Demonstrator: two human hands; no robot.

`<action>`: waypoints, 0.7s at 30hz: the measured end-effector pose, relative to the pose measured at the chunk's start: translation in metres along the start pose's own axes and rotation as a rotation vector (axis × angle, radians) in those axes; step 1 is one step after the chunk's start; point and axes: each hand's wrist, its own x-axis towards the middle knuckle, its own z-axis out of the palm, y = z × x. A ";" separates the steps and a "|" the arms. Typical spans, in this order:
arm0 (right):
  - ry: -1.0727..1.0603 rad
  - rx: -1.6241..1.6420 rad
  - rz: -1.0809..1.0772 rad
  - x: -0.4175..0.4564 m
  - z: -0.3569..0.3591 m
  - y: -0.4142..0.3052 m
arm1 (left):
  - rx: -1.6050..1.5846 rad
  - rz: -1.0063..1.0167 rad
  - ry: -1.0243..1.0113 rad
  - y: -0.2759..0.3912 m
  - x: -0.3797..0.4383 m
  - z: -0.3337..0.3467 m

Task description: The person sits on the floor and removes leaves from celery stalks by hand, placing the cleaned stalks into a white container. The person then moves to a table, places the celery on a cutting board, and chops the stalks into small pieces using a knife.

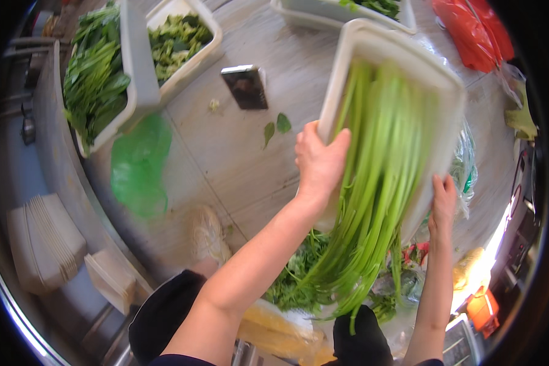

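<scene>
A white plastic bin (395, 39) full of long green leafy stalks (375, 169) is held up off the floor, tilted. My left hand (318, 158) grips its left rim, thumb on the inner side. My right hand (443, 201) is at its right side, fingers against the outer wall; part of that grip is hidden. The stalks hang over the bin's near end, their thin tips above a heap of cut leafy greens (295, 288). The far ends of the stalks are blurred.
Bins of leafy greens (96, 82) and chopped green vegetable (180, 41) stand far left, near a green plastic bag (139, 164). A phone (245, 88) stands on the tiled floor. Another bin (306, 13) and a red bag (471, 32) lie beyond. Stacked white containers (48, 242) are at left.
</scene>
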 end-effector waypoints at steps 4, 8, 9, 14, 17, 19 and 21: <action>-0.048 0.019 0.200 -0.093 -0.044 -0.084 | 0.014 0.109 -0.102 0.067 -0.053 -0.029; -0.073 0.062 0.098 -0.155 -0.098 -0.126 | -0.005 0.141 -0.147 0.137 -0.097 -0.065; -0.123 0.070 0.055 -0.167 -0.113 -0.141 | 0.051 0.152 -0.151 0.158 -0.107 -0.076; 0.076 0.244 -0.018 -0.231 -0.145 -0.215 | 0.230 0.236 -0.187 0.292 -0.154 -0.166; -0.041 0.250 -0.002 -0.305 -0.077 -0.364 | 0.211 0.306 -0.043 0.367 -0.202 -0.266; -0.318 0.340 -0.095 -0.369 -0.043 -0.426 | 0.137 0.327 0.048 0.407 -0.235 -0.357; -0.565 0.401 -0.188 -0.420 -0.019 -0.470 | 0.112 0.379 0.139 0.434 -0.285 -0.472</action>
